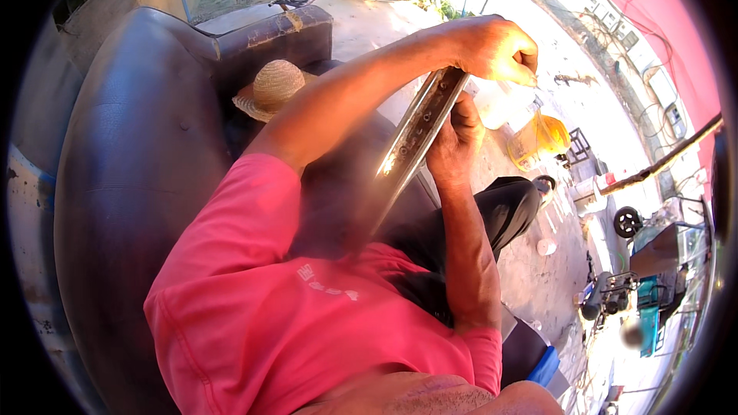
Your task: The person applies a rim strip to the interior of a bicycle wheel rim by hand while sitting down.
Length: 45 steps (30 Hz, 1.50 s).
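Observation:
A long, narrow metal rail (421, 124) with holes along its face slants up across my lap; its lower end is blurred near my shirt. My right hand (457, 142) is closed against the rail's right edge near the upper end, its fingers partly hidden behind the rail. Reaching across from the left, my left hand (496, 48) is just beyond the rail's top end, with the wrist close over it. Its fingers are curled, thumb and forefinger pinched together in bright light; what they hold, if anything, cannot be made out.
I sit on a dark leather sofa (134, 177) with a straw hat (275, 86) on it. A yellow plastic container (542, 141) stands on the concrete floor beyond my knee. Machine parts and a black wheel (627, 221) lie rightward, near a slanting pole (661, 155).

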### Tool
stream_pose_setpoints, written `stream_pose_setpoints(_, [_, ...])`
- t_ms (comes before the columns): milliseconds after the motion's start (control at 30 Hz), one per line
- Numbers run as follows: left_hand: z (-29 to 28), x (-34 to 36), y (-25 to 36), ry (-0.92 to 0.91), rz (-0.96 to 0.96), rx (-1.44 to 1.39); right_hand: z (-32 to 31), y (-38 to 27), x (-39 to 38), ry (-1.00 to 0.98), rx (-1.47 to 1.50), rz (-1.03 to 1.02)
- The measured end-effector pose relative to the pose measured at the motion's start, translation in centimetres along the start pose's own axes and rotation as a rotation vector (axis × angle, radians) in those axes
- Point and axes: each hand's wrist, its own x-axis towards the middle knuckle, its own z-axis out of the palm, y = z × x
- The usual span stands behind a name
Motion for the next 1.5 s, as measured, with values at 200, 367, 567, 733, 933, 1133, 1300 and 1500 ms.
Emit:
stream_pose_setpoints(200, [0.1, 0.0, -0.2, 0.038, 0.039, -0.003, -1.0, 0.1, 0.1, -0.048, -0.172, -0.004])
stream_pose_setpoints(367, [0.2, -0.1, 0.2, -0.007, 0.02, 0.006, -0.7, 0.5, 0.0, -0.053, 0.032, -0.01])
stream_pose_setpoints(567, [-0.2, -0.3, 0.9, -0.035, -0.02, 0.019, -0.6, -0.3, -0.4, -0.049, 0.052, 0.038])
stream_pose_setpoints(733, [-0.2, -0.3, 0.7, -0.033, 0.018, 0.012, -0.3, -0.7, -0.3, -0.058, 0.088, 0.042])
stream_pose_setpoints(933, [-0.1, -0.1, 0.8, -0.059, 0.017, 0.006, -0.3, -0.3, -0.4, -0.02, 0.188, 0.029])
stream_pose_setpoints(1133, [-0.2, -0.5, 0.9, -0.043, 0.03, -0.059, -0.7, 0.2, -0.8, -0.026, 0.039, 0.054])
stream_pose_setpoints(1300, [-2.2, -2.4, 0.8, 0.005, 0.092, -0.051, -0.9, 0.1, -0.8, -0.043, -0.017, 0.032])
stream_pose_setpoints(1500, [-4.4, -8.7, 1.3, -0.017, 0.234, 0.251, -0.9, -0.3, -0.8, -0.028, 0.001, 0.036])
